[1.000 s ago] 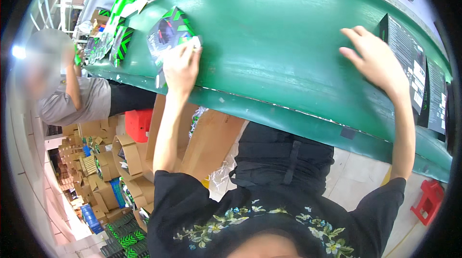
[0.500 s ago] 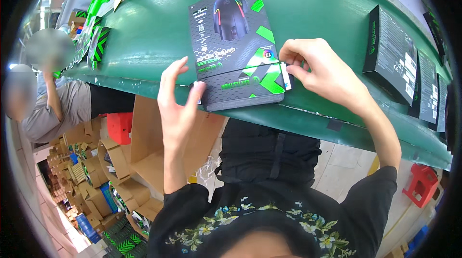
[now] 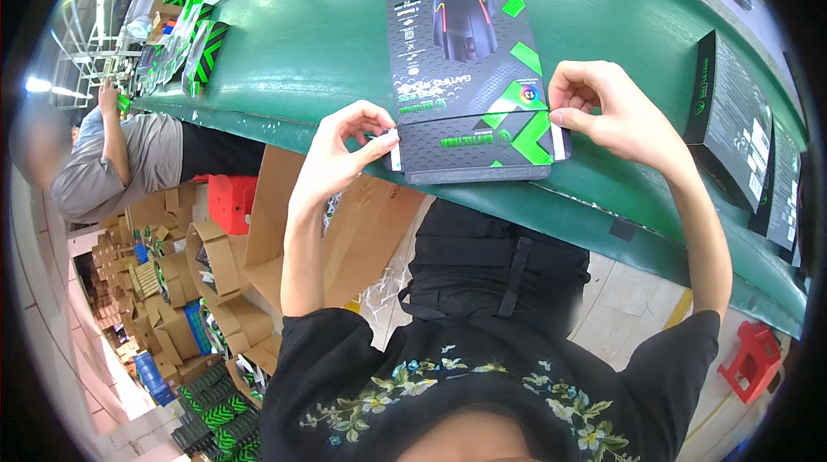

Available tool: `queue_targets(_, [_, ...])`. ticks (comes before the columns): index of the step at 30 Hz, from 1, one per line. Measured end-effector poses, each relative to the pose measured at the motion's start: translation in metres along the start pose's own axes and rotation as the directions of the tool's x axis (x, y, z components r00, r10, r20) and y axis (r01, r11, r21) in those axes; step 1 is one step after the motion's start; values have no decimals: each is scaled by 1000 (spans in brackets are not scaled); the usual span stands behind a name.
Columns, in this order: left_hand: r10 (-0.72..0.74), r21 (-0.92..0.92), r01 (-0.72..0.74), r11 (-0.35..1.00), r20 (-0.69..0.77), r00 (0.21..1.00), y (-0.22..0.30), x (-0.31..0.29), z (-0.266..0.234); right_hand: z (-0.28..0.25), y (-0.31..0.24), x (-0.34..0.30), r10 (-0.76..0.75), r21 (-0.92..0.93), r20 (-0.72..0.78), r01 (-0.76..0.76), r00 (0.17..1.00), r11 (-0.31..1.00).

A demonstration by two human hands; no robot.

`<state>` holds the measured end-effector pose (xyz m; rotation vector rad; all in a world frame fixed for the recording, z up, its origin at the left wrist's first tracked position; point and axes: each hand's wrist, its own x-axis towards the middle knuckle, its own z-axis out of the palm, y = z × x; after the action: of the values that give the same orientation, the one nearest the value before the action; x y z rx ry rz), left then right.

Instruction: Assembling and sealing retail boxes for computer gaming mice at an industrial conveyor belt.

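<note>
The left hand pinches a small white paper flap on the left side of a flat black cardboard box with green stripes. The right hand pinches the other white flap on its right side. The box lies between the two hands on the shiny green table. Its top has green and white words, a picture of a dark mouse with glowing lines, and a round rainbow badge. The near end reaches the table's front edge. Past the right hand, the green top runs over to two black boxes with tiny white print. Below the left hand is a big brown cardboard carton. Far past the left hand, a person in a grey shirt is near black packs with green zigzags.
</note>
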<state>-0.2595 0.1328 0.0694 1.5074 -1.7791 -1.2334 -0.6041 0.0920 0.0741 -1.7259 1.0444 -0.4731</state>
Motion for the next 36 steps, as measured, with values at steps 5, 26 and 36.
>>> queue_targets(5, [-24,15,24,1000,39,999,4,5,1,1,-2,-6,-74,-143,-12,71,997,987])
queue_targets(26, [-89,46,88,995,8,996,27,11,14,138,-24,-45,-180,519,494,-122,851,846])
queue_targets(36, [37,355,-93,930,163,986,36,20,18,341,-1,67,-67,727,49,10,997,687])
